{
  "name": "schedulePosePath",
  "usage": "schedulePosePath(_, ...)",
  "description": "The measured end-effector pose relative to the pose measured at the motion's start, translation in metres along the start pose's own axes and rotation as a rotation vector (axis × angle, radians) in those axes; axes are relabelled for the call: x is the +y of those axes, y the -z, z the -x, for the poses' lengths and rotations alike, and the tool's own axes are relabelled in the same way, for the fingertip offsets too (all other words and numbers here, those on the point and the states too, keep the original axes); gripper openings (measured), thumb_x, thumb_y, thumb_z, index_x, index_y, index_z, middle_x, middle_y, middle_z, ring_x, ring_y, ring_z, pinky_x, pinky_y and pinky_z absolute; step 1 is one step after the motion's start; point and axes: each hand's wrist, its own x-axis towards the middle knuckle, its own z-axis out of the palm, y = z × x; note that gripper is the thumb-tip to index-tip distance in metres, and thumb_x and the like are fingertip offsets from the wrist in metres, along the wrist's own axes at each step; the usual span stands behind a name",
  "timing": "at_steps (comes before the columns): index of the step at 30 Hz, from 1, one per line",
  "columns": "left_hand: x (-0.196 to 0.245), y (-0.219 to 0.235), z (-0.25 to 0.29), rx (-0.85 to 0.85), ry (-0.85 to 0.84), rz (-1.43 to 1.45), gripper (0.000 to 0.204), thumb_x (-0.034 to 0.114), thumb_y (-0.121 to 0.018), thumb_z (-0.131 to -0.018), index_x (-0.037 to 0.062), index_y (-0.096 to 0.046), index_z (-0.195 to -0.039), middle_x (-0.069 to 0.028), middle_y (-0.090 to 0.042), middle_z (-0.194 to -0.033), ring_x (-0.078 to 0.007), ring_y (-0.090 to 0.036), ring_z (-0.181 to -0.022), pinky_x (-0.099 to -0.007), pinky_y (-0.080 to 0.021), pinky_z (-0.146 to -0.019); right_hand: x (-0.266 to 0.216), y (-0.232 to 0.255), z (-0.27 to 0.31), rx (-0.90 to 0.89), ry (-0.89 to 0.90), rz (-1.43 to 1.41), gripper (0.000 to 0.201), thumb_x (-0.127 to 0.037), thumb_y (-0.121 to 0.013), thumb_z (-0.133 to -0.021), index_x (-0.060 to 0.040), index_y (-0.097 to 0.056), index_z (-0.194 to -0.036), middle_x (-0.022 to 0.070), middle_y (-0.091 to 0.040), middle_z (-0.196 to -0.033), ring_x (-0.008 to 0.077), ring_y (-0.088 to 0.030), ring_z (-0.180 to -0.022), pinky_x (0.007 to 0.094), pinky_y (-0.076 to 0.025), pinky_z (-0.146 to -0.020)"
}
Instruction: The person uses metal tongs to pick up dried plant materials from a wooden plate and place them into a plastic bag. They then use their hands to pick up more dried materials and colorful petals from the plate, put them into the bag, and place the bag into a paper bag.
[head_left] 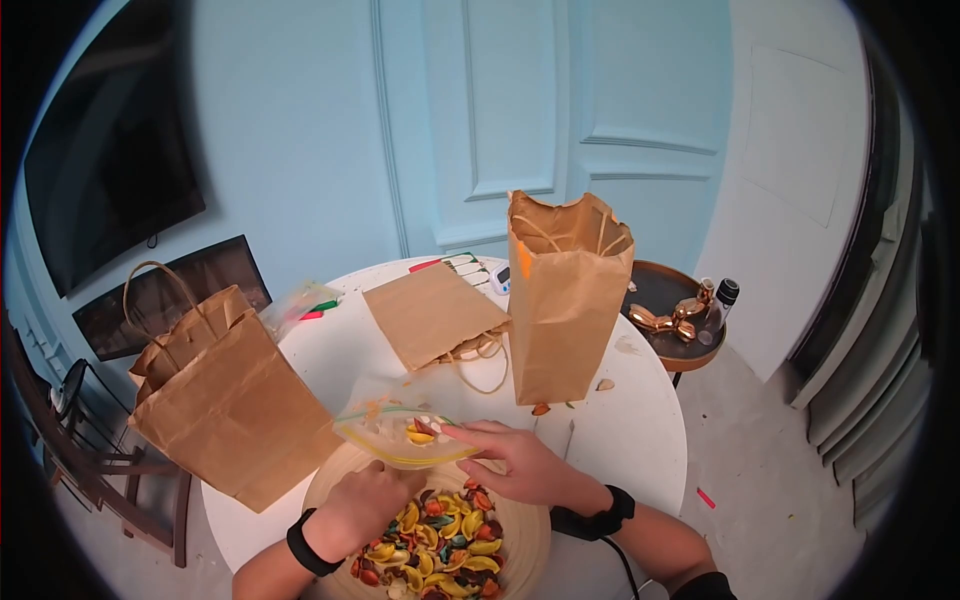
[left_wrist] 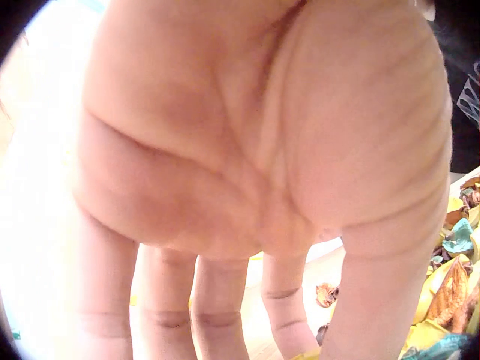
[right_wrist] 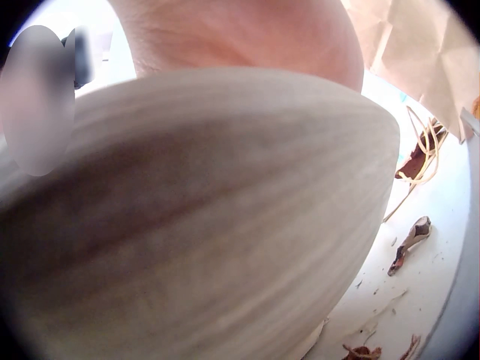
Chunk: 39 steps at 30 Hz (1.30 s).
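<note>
A round wooden bowl (head_left: 535, 540) full of colourful dried potpourri (head_left: 450, 540) stands at the table's near edge. Over its far rim is a clear zip bag (head_left: 385, 440) with green and yellow seal strips and a few petals inside. My right hand (head_left: 530, 470) grips the bag's right side, fingers at its mouth and thumb underneath. Low over the potpourri, my left hand (head_left: 365, 510) points its fingers downward beside the bag's yellow edge. Yellow shows between thumb and index finger in the left wrist view; I cannot tell whether they pinch it. The bowl's outer wall (right_wrist: 225, 210) fills most of the right wrist view.
Brown paper bags stand at the left (head_left: 235, 400) and back right (head_left: 570, 310); a flat paper bag (head_left: 435, 315) lies between them. Dried bits (right_wrist: 411, 244) are scattered on the white table (head_left: 640, 430). A side table (head_left: 690, 350) holds a copper balloon-dog figure (head_left: 675, 320) and bottle (head_left: 722, 305).
</note>
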Motion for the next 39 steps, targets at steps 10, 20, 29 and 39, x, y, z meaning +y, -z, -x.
schedulePosePath(10,-0.001,0.016,0.006,0.004,-0.081,0.037,0.027,0.011,-0.060,-0.094,0.0117,-0.068,-0.120,-0.0105,-0.069,-0.102,-0.0310,-0.069,-0.100,-0.0411,-0.058,-0.082,-0.001,-0.001,0.000,-0.025,-0.019,-0.007,0.054,-0.014,-0.063,-0.102,-0.0127,-0.050,-0.154,0.0160,-0.061,-0.135,0.0210,-0.069,-0.104,0.0304,-0.055,-0.091)
schedulePosePath(20,0.024,0.066,0.019,0.468,-0.004,-0.007,0.030,0.016,-0.076,-0.084,0.0135,-0.068,-0.112,-0.0032,-0.064,-0.094,-0.0236,-0.066,-0.085,-0.0374,-0.055,-0.064,-0.002,-0.003,0.000,-0.019,0.019,0.108,0.056,-0.018,-0.066,-0.098,-0.0127,-0.052,-0.152,0.0216,-0.063,-0.135,0.0322,-0.066,-0.114,0.0358,-0.054,-0.096)
schedulePosePath(29,0.028,0.065,0.022,0.465,0.018,0.021,0.025,0.023,-0.076,-0.088,0.0139,-0.070,-0.110,-0.0040,-0.063,-0.094,-0.0236,-0.066,-0.083,-0.0373,-0.055,-0.065,0.000,-0.008,0.001,0.058,0.080,0.085,0.054,-0.015,-0.065,-0.096,-0.0058,-0.055,-0.148,0.0205,-0.065,-0.124,0.0377,-0.062,-0.110,0.0412,-0.051,-0.096)
schedulePosePath(39,0.009,0.005,-0.003,0.014,-0.158,0.114,0.041,0.005,-0.066,-0.085,0.0051,-0.061,-0.125,-0.0122,-0.064,-0.100,-0.0326,-0.069,-0.095,-0.0423,-0.058,-0.079,0.006,-0.005,-0.003,-0.053,-0.071,-0.013,0.054,-0.006,-0.065,-0.098,-0.0086,-0.054,-0.150,0.0163,-0.060,-0.138,0.0220,-0.066,-0.117,0.0330,-0.056,-0.099)
